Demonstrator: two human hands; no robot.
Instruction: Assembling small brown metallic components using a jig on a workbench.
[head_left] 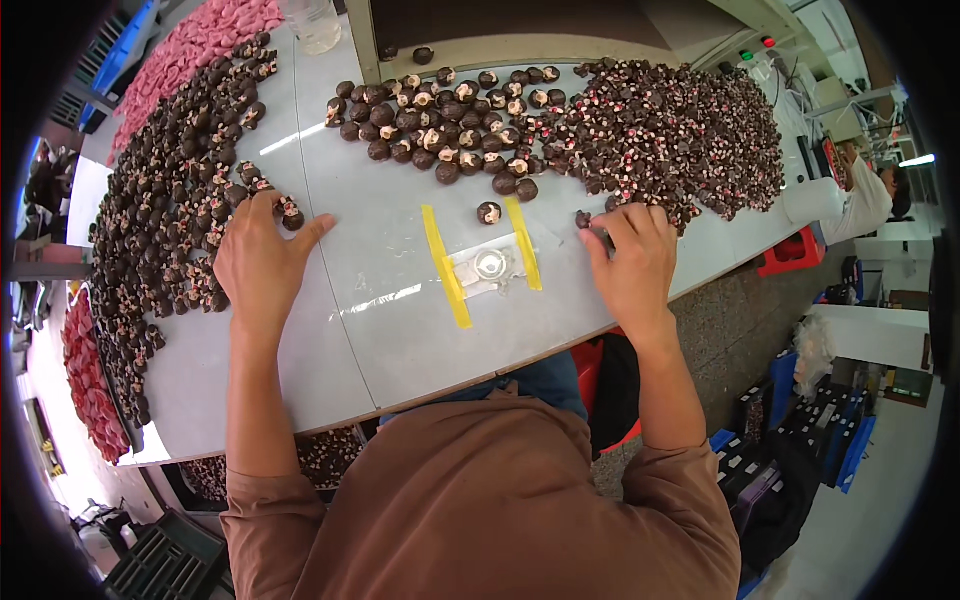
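Note:
My left hand (262,255) rests at the edge of a spread of dark brown figurines (160,225) with cream-coloured faces. Its thumb stands apart from the fingers. One figurine (291,213) lies on the table in the gap between them. At the right, my right hand (638,262) is curled beside a heap of small dark parts (665,130) flecked with red and cream. Thumb and forefinger close around a small dark part, mostly hidden by the fingers. A single round brown head (489,213) with a cream face sits between my hands, nearer the right one.
Several round brown heads (430,120) cluster at the table's far middle. Yellow tape strips (446,265) flank a clear round fixture (492,264). Pink parts (190,55) lie far left, near a clear cup (315,28). A person in white (860,200) sits far right, past a red stool (790,252).

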